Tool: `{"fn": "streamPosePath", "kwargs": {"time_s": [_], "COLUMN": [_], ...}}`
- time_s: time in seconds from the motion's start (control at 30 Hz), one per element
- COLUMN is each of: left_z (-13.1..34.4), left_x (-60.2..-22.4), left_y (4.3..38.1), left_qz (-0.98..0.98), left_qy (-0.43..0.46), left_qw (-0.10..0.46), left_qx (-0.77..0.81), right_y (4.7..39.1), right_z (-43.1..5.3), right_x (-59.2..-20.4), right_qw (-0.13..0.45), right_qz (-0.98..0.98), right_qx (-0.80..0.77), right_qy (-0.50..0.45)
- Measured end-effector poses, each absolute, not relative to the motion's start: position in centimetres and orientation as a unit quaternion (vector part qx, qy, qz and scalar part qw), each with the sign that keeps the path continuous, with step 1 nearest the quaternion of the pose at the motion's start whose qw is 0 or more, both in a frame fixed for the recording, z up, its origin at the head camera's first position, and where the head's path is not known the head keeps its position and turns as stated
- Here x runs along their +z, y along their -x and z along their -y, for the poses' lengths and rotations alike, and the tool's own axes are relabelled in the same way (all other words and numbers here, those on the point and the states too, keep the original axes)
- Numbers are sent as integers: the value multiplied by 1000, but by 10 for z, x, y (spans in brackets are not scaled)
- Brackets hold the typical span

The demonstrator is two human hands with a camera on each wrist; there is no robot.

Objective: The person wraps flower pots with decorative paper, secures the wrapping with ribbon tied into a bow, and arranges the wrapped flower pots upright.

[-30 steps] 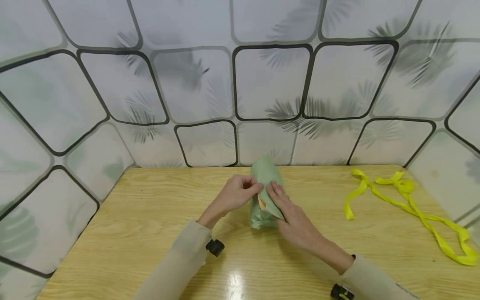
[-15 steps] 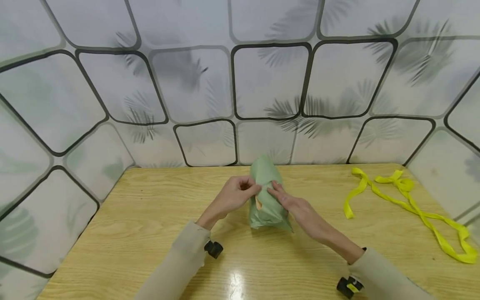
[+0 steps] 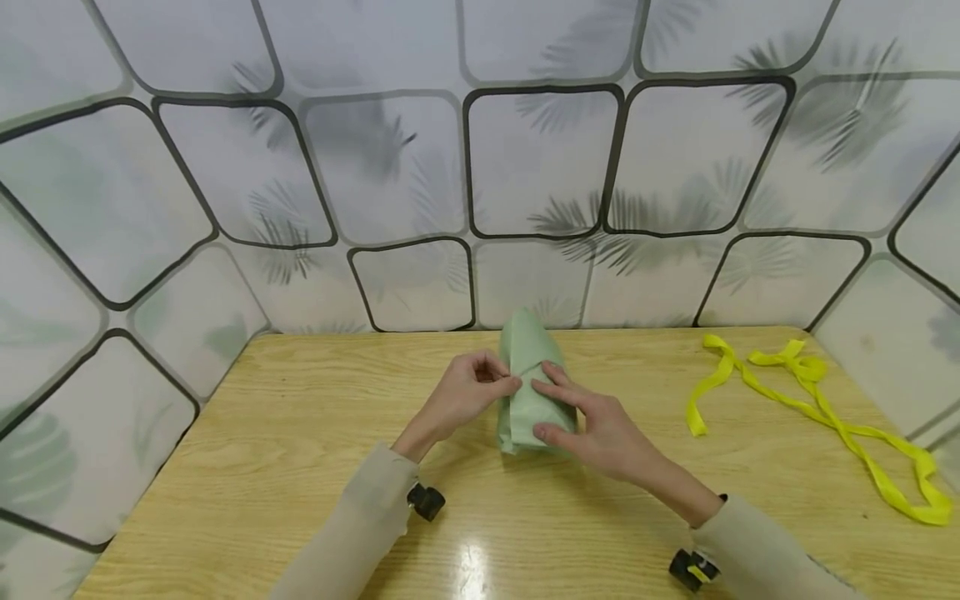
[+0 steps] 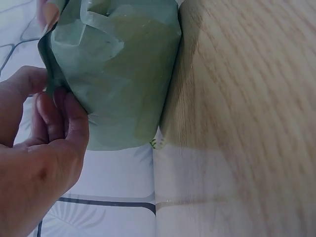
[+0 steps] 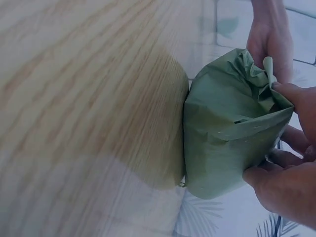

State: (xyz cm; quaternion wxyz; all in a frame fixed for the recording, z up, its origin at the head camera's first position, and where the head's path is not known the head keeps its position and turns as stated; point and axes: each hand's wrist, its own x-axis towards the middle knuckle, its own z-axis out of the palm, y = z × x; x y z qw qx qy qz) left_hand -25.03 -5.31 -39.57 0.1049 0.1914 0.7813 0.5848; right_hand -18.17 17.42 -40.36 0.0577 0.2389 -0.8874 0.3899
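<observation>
Pinching the left side of a green paper-wrapped parcel point(image 3: 527, 346) at the far middle of the table point(image 3: 330, 400), the left hand point(image 3: 463, 397) seems to steady it; the right hand point(image 3: 603, 427), fingers spread, presses its top, probably against unfolding.

Left forearm point(image 3: 348, 517) and right forearm point(image 3: 765, 542) slant inward from the bottom edge; near centre, the left hand point(image 3: 462, 392) pinches between thumb and fingers, the right hand point(image 3: 603, 429) with thumb spread from fingers.
</observation>
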Motion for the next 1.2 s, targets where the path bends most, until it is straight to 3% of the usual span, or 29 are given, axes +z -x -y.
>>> {"fn": "streamPosePath", "kwargs": {"time_s": [0.27,0.47,0.77,0.9,1.0,1.2], "left_z": [52,45,53,61,66,69], "left_x": [-395,-394,-390,-390,-390,-390], "left_y": [251,250,249,246,244,242], "left_qz": [-804,-836,-855,-857,-840,-825], "left_qy": [-264,-300,-360,-415,-455,-473], "left_qw": [39,-33,-50,-89,-91,-27], "left_qx": [532,459,371,291,283,309], "right_y": [186,188,191,193,194,196], "right_z": [-175,-174,-171,-171,-170,-172], "right_x": [-404,-401,-397,-398,-399,-397], "right_qw": [108,109,97,116,134,148], "right_qz": [888,892,899,898,895,890], "right_qx": [356,338,317,304,299,304], "right_qy": [-272,-279,-286,-296,-302,-306]}}
